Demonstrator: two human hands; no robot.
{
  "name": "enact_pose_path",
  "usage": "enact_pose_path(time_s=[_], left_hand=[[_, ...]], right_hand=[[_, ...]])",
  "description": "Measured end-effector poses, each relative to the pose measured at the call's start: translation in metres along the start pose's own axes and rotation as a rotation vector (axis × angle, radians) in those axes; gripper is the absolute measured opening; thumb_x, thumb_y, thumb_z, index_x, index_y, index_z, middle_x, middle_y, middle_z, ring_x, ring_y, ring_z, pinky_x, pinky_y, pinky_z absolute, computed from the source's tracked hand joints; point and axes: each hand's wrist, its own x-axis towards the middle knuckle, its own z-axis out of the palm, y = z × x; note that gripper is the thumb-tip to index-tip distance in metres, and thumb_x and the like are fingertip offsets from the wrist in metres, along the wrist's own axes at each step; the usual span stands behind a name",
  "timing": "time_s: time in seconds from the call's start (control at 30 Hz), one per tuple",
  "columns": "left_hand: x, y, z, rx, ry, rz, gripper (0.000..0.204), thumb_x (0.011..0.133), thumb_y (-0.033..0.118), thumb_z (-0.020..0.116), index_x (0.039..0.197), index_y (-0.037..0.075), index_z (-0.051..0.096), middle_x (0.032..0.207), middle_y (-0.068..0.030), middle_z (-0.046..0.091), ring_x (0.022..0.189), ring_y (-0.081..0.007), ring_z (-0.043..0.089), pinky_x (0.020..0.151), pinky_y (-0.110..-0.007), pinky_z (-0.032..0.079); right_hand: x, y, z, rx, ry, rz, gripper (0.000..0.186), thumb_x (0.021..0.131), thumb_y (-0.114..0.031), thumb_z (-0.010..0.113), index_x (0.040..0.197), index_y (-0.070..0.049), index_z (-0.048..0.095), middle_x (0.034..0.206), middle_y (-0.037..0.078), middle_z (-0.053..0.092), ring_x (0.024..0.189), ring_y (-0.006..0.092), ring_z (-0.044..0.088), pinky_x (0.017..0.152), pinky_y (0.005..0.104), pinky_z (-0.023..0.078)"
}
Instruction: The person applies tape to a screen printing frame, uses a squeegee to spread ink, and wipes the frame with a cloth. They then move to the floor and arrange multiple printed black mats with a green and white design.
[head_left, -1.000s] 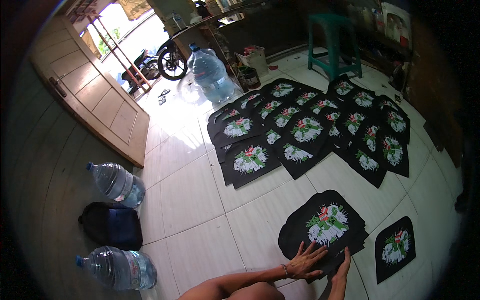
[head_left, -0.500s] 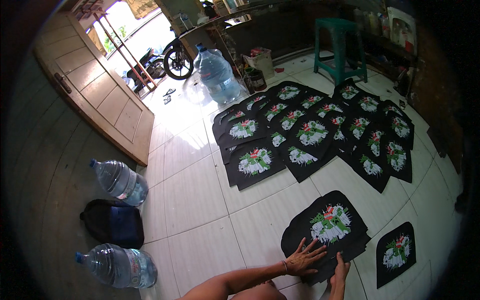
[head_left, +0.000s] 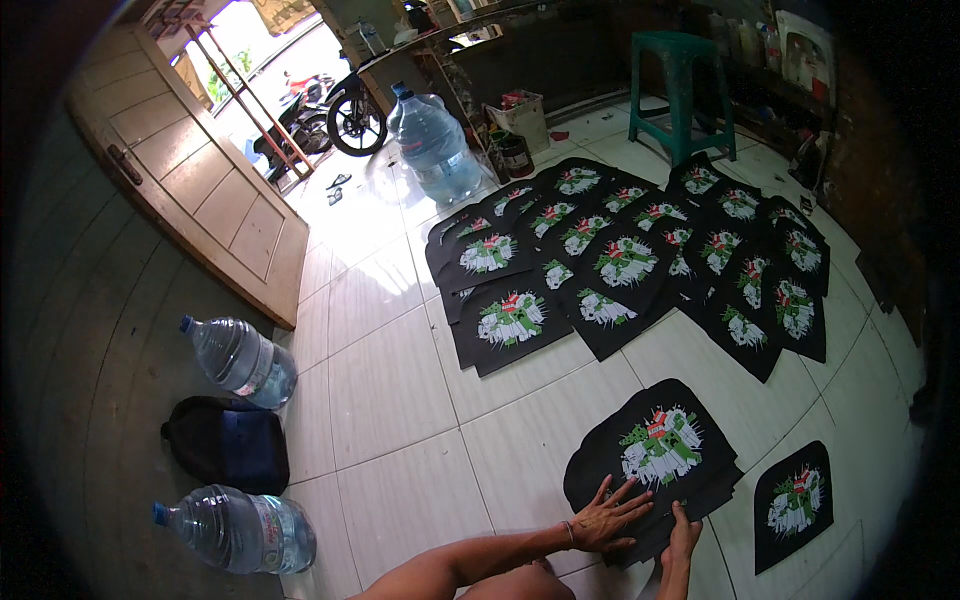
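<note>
A stack of black fabric panels (head_left: 610, 440) lies on the floor in front of me, its top piece printed with a green, white and red design. My left hand (head_left: 608, 520) rests flat on the near part of the stack, fingers spread. At the near right edge, my right hand (head_left: 682, 538) pinches the panels, thumb on top and the other fingers hidden beneath. To the right lies a single black printed panel (head_left: 818, 465), apart from both hands. Many similar panels (head_left: 510, 355) overlap across the floor farther off.
Large water bottles stand or lie about: one (head_left: 430, 150) beyond the panels and two (head_left: 240, 360) at the left, with a dark backpack (head_left: 215, 440) between them. A green stool (head_left: 678, 95) stands behind the panels. The wooden door (head_left: 190, 150) is open, with motorbikes (head_left: 357, 120) outside.
Both hands keep their places on the stack. The view has shifted very slightly, and a reddish shape now shows outside the doorway.
</note>
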Motion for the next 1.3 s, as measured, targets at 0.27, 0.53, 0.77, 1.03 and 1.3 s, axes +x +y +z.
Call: enact_pose_path(time_s=[0.27, 0.53, 0.77, 1.03, 1.3], left_hand=[[0.002, -0.001, 0.008, -0.015, 0.024, 0.003, 0.078, 0.094, 0.053, 0.048, 0.155, 0.015, 0.019, 0.164, -0.0035, 0.012, 0.150, -0.0349, -0.001, 0.114, -0.066, -0.006], [-0.008, -0.002, 0.017, -0.103, 0.247, 0.092, 0.060, 0.090, 0.047, 0.061, 0.139, 0.014, 0.051, 0.150, -0.0104, 0.043, 0.141, -0.0344, 0.034, 0.109, -0.061, 0.027], [0.021, -0.088, -0.041, -0.276, 0.663, -0.590, 0.077, 0.080, 0.047, 0.073, 0.126, -0.009, 0.049, 0.112, -0.0260, 0.060, 0.108, -0.0362, 0.058, 0.096, -0.044, 0.045], [0.047, -0.102, -0.059, -0.447, 0.255, -0.556, 0.057, 0.076, 0.044, 0.076, 0.093, -0.009, 0.063, 0.087, -0.0200, 0.067, 0.091, -0.0294, 0.064, 0.075, -0.035, 0.051], [0.054, -0.101, -0.044, -0.973, 0.302, -0.589, 0.029, 0.077, 0.024, 0.075, 0.092, 0.000, 0.070, 0.079, -0.0135, 0.069, 0.069, -0.0201, 0.063, 0.068, -0.033, 0.051]], right_hand=[[0.011, 0.009, -0.011, 0.026, -0.043, 0.031, 0.032, 0.086, -0.001, 0.065, 0.117, 0.003, 0.059, 0.109, 0.013, 0.065, 0.092, 0.0266, 0.067, 0.078, 0.0389, 0.059], [0.013, 0.031, -0.014, 0.064, -0.188, -0.006, 0.038, 0.081, 0.004, 0.069, 0.117, -0.002, 0.061, 0.107, 0.009, 0.067, 0.098, 0.0229, 0.065, 0.085, 0.0353, 0.054], [0.010, -0.003, -0.047, -0.065, -0.308, 0.048, 0.046, 0.079, 0.004, 0.071, 0.123, -0.001, 0.059, 0.112, 0.007, 0.067, 0.098, 0.0172, 0.064, 0.087, 0.0315, 0.051], [0.016, -0.044, -0.039, -0.223, -0.213, 0.152, 0.040, 0.081, -0.007, 0.074, 0.118, 0.003, 0.061, 0.106, 0.011, 0.069, 0.095, 0.0191, 0.066, 0.081, 0.0330, 0.055], [0.026, -0.042, -0.023, -0.484, -0.161, -0.036, 0.026, 0.080, -0.005, 0.075, 0.104, 0.003, 0.069, 0.093, 0.013, 0.072, 0.083, 0.0210, 0.069, 0.071, 0.0343, 0.054]])
